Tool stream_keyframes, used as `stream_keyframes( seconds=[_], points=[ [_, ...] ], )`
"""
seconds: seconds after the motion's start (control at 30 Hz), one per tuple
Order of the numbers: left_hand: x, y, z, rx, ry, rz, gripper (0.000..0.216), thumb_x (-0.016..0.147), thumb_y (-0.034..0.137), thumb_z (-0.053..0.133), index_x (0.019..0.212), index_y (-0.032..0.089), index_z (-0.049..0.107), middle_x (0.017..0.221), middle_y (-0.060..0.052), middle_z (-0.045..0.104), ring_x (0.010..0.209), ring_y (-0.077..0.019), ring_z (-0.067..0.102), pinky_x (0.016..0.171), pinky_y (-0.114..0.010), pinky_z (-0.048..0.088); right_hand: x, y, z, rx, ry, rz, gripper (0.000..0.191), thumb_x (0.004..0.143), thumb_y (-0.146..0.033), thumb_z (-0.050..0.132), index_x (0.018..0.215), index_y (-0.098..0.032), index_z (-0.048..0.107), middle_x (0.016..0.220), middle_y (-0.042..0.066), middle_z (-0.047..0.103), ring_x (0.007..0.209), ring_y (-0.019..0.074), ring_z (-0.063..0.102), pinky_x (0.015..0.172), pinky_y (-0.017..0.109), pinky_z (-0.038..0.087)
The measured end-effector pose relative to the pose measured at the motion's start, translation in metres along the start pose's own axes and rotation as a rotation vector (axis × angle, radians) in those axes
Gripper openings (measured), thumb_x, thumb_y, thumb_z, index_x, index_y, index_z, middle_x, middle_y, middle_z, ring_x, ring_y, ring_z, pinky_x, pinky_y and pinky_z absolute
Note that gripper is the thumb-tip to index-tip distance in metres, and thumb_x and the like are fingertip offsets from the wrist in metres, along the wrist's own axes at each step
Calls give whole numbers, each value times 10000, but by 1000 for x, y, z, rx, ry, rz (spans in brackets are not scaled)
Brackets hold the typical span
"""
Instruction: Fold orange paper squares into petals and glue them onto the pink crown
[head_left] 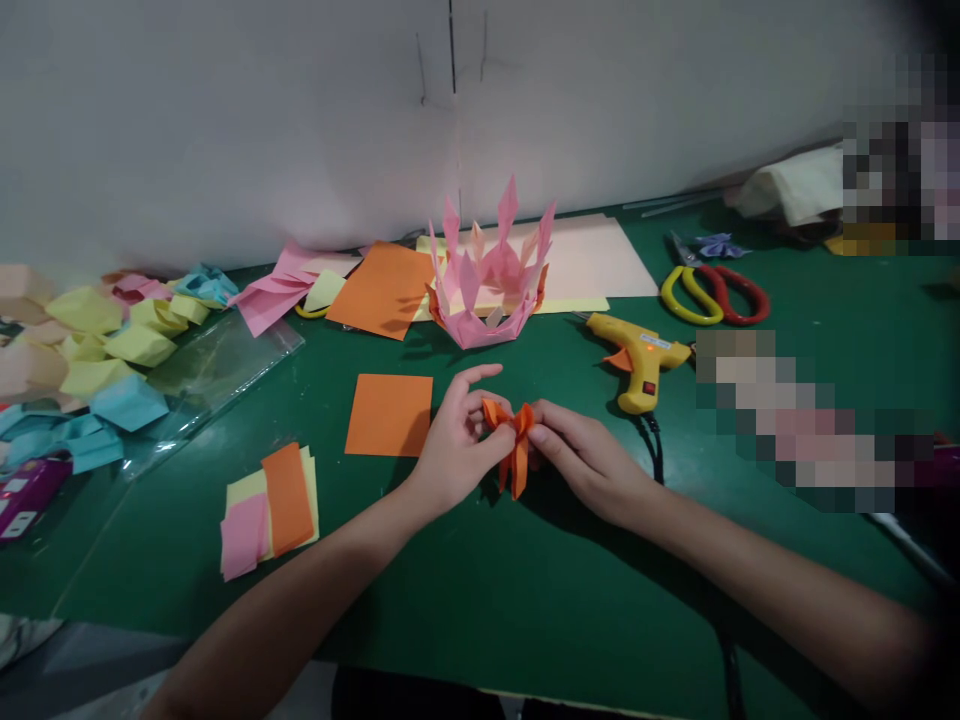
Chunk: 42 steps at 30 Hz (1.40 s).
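Observation:
Between my two hands, above the green table, is a folded orange paper piece (pixel 516 455) with several strips or petals pointing up and down. My left hand (pixel 469 440) pinches it from the left with the thumb, while its index finger stretches out above. From the right, my right hand (pixel 577 450) grips its edge between thumb and fingertips. A flat orange paper square (pixel 388 415) lies just left of my left hand. Beyond my hands stands a pink folded-paper crown (pixel 491 325) with tall pointed tips. The lower fingers of both hands are partly hidden.
A yellow glue gun (pixel 637 355) with a black cord lies right of my hands. Behind it are red-and-yellow-handled scissors (pixel 716 295). Paper sheets (pixel 600 260) lie by the wall. Small paper rectangles (pixel 289 500) and folded paper pieces (pixel 142 345) are at left. Blurred patches cover the right.

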<state>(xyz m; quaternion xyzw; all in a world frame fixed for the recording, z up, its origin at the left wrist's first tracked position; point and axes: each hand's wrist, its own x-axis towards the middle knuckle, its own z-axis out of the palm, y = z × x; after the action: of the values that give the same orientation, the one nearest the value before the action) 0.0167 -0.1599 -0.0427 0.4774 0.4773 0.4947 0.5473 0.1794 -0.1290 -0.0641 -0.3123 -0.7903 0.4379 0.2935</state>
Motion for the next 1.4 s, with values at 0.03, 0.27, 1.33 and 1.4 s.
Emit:
stream_keyframes(
  seconds=[0.03, 0.27, 1.33, 1.4],
  points=[
    [-1, 1, 0, -1, -14, -10, 493, 727, 100, 590, 1175, 215, 420, 816, 29, 556, 689, -79, 532, 667, -228, 434, 0, 0, 0, -3, -5, -1, 310, 959, -391, 346, 723, -209, 434, 646, -20, 488, 578, 111, 462, 538, 237, 365],
    [-3, 3, 2, 15, -54, -21, 487, 737, 76, 577, 1182, 225, 448, 832, 14, 542, 679, -74, 526, 627, -211, 414, 1, 0, -1, -60, 10, -28, 340, 949, -404, 362, 672, -208, 386, 610, -37, 407, 547, 102, 393, 512, 226, 334],
    [2, -5, 1, -142, 55, -38, 325, 681, 188, 742, 984, 186, 623, 785, -6, 669, 759, -111, 622, 766, -257, 490, 7, -2, 0, 401, 139, 137, 281, 826, -455, 574, 746, -196, 498, 638, -38, 466, 561, 93, 447, 529, 222, 396],
    [2, -4, 0, -89, 84, -18, 301, 674, 192, 741, 954, 186, 631, 795, -14, 680, 777, -126, 635, 776, -274, 499, 9, -3, -1, 436, 109, 175, 306, 802, -481, 596, 738, -195, 510, 628, -37, 479, 555, 94, 457, 531, 226, 406]
  ],
)
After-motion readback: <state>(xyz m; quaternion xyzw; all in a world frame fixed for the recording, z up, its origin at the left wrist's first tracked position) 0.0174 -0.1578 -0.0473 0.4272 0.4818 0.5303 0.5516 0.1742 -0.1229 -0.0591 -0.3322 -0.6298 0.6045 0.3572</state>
